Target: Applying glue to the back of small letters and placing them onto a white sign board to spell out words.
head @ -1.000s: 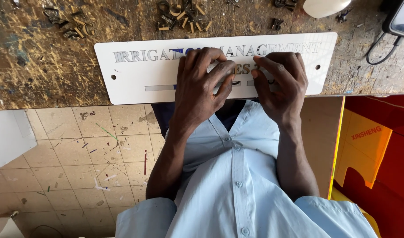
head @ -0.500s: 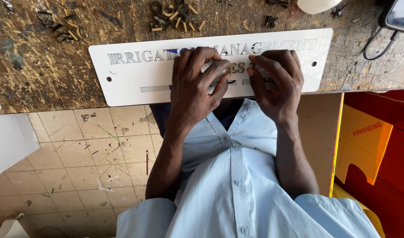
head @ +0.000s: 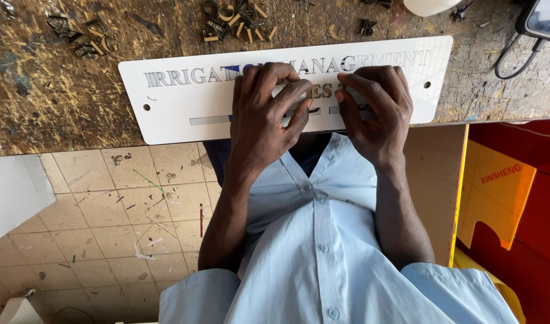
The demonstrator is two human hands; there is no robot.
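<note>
A long white sign plate [head: 185, 111] with metallic raised letters lies across the front edge of a worn wooden workbench [head: 47, 90]. My left hand [head: 266, 117] rests on the middle of the plate, fingers bent, fingertips pressing by the small letters of the second row. My right hand [head: 377, 108] lies just to its right, fingertips meeting the left hand's over the same row. Both hands cover part of the lettering. Whether a small letter is pinched under the fingertips is hidden.
Loose metal letters [head: 236, 21] lie in a heap behind the plate, more metal letters [head: 83, 36] at the far left. A phone with a cable [head: 542, 21] sits at the back right. A red and yellow box [head: 503, 186] stands right of my lap, over tiled floor [head: 107, 210].
Both hands stay on the middle of the plate, the fingertips shifting only slightly. The view has drifted a little, so the plate sits slightly lower in frame.
</note>
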